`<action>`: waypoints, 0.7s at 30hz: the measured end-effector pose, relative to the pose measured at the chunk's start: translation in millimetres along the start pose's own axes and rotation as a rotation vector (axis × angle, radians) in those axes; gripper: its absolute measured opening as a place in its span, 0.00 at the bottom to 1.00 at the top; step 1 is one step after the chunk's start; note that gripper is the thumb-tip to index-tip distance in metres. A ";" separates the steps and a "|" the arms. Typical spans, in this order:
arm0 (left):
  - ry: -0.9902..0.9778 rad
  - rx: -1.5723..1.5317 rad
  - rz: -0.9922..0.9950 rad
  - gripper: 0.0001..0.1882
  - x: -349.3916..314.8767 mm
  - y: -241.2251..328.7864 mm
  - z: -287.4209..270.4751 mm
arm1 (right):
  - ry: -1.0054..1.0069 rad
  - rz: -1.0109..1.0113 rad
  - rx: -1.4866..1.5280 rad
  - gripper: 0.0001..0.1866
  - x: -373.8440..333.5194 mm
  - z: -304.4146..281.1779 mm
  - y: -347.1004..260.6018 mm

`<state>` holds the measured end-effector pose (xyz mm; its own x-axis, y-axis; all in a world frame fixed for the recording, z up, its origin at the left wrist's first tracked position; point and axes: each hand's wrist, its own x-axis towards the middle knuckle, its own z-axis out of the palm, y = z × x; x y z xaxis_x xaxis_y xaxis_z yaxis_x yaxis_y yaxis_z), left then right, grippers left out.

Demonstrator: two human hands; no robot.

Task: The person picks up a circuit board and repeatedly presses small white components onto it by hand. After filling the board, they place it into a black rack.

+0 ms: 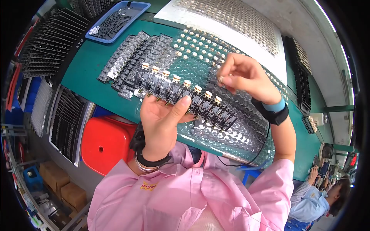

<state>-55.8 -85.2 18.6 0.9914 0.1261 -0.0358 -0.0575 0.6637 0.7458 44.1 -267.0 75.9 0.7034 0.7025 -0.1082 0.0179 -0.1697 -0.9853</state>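
Observation:
My left hand (158, 122) grips a long black circuit board panel (173, 91) from below, its thumb lying across the front face. The panel is tilted, and a row of round gold-and-white parts (187, 83) stands along its upper edge. To the right and slightly above the panel, my right hand (246, 75) is pinched closed, thumb against fingers. Something tiny and pale shows at its fingertips, too small to name. Under and behind both hands lies a clear plastic blister tray (189, 68), with small round whitish parts in its far rows.
More circuit board panels (129, 57) lie on the green table (83, 82). A blue tray (140, 8) holds thin black strips. Another filled tray (235, 19) sits on a white board. A red stool (104, 144) stands left; a co-worker in light blue (312, 204) sits at lower right.

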 end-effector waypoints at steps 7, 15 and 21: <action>-0.011 -0.018 -0.016 0.15 -1.2 -3.8 9.5 | -0.090 0.056 0.188 0.07 -31.7 -4.7 3.5; -0.043 0.024 -0.029 0.16 -5.1 -6.4 12.0 | -0.181 0.034 0.292 0.10 -35.4 -4.6 12.5; -0.049 0.003 -0.040 0.16 -5.9 -6.7 14.4 | -0.185 0.051 0.312 0.11 -32.7 -0.7 14.7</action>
<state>-59.5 -101.0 23.4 0.9975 0.0630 -0.0329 -0.0174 0.6653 0.7464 21.9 -293.0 65.1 0.5568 0.8167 -0.1517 -0.2516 -0.0082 -0.9678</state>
